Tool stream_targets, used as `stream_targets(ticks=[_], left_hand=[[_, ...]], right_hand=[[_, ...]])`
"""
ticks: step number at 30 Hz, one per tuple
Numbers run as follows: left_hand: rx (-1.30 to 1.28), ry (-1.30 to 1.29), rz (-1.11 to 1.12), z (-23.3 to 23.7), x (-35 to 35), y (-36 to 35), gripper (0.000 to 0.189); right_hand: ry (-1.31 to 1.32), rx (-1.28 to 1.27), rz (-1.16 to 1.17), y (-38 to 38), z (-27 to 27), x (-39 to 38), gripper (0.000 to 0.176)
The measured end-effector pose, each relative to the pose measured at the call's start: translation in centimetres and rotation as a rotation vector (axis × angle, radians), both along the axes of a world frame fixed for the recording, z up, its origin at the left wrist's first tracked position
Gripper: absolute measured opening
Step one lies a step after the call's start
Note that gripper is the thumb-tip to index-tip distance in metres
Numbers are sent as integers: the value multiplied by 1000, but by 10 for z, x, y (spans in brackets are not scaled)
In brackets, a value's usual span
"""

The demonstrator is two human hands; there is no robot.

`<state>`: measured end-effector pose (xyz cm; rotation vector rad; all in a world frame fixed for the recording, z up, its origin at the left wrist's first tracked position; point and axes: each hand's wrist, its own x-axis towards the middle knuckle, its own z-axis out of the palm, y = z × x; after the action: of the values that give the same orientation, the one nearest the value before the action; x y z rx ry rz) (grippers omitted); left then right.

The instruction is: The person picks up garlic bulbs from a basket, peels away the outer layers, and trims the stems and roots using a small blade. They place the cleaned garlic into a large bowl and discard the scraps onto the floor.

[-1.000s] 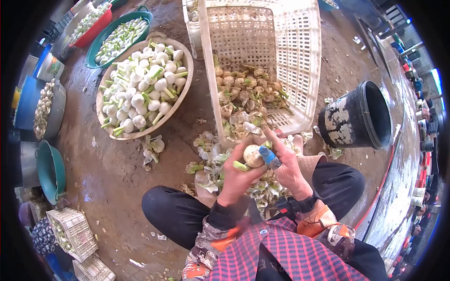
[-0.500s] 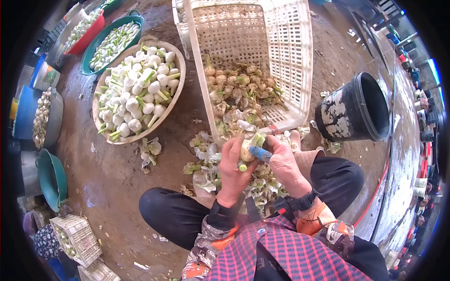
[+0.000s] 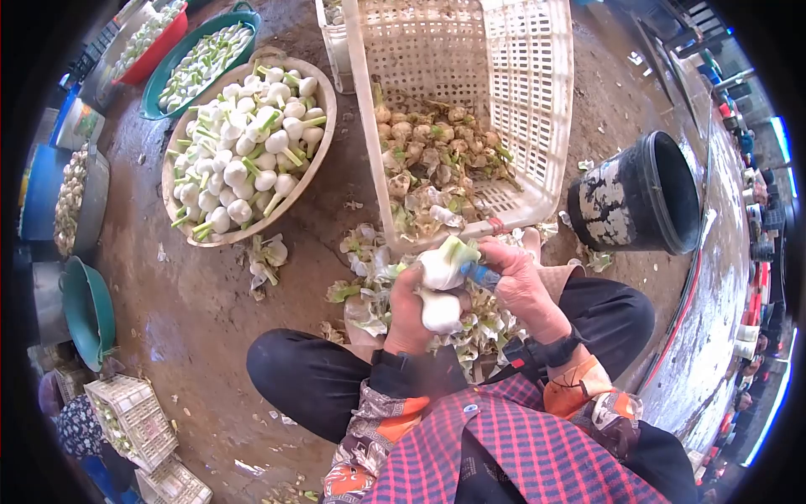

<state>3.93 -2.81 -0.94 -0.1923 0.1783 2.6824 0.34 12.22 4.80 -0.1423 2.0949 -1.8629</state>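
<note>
My left hand [image 3: 406, 315] is closed around two white garlic bulbs, one above the other. The upper garlic bulb [image 3: 438, 270] has a short green stem stub and sits between both hands. Below it, the lower garlic bulb [image 3: 441, 312] looks smooth and white. My right hand [image 3: 519, 281] grips the upper bulb from the right, with a blue wrapping [image 3: 480, 275] on one digit. Just ahead, a tipped white plastic crate [image 3: 561, 109] holds brownish unpeeled garlic [image 3: 420, 139]. Loose garlic skins [image 3: 361, 256] lie under and around my hands.
At the left, a round basket [image 3: 329, 160] is heaped with white garlic. A black bucket [image 3: 600, 206] leans at the right. Behind the basket are a green tub [image 3: 149, 101] and a red tub [image 3: 174, 49]. White crates [image 3: 138, 412] stand at lower left beside another person's patterned clothing [image 3: 81, 430].
The brownish skin around the bulb in my hands is gone, and two white bulbs now show there. My right hand has shifted slightly right. The view has tilted a little.
</note>
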Motion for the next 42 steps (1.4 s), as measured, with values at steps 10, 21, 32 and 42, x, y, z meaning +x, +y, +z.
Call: stream_targets(ticks=[10, 21, 32, 42], left_hand=[[-735, 61, 248, 28, 1, 28, 50], [-605, 48, -32, 29, -5, 1, 52], [-674, 53, -22, 30, -3, -4, 42], [-568, -76, -116, 25, 0, -4, 36]], right_hand=[[738, 634, -171, -17, -1, 8, 29], [-454, -528, -380, 12, -10, 11, 15], [239, 950, 251, 27, 11, 1, 34], [583, 776, 530, 21, 44, -11, 49]])
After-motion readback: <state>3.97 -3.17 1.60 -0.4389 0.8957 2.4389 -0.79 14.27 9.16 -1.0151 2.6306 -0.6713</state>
